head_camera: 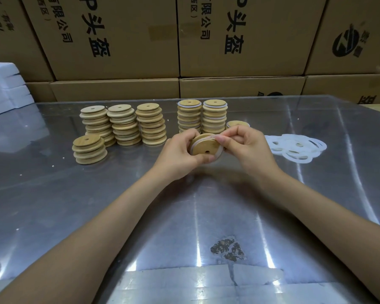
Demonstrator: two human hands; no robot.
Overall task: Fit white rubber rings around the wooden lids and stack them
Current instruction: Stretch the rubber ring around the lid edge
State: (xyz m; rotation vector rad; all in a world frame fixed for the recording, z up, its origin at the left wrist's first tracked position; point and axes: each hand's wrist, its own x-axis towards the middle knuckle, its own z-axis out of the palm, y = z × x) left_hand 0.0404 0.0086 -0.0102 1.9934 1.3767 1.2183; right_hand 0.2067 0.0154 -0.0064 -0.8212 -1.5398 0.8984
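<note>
Holding: my left hand (pixel 180 153) grips the wooden lid (pixel 204 145), tilted, fingers curled round its edge.
Right hand (pixel 245 143): pinches the white rubber ring (pixel 213 137) on the lid's rim.
Ringed stacks (pixel 201 116): just beyond my hands.
Bare stacks (pixel 123 125): beyond-left.
Loose rings (pixel 296 148): right.

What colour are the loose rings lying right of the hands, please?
White, slightly translucent; the loose rings show in the head view.

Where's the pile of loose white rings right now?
The loose white rings lie on the table, just right of the right hand.
</note>
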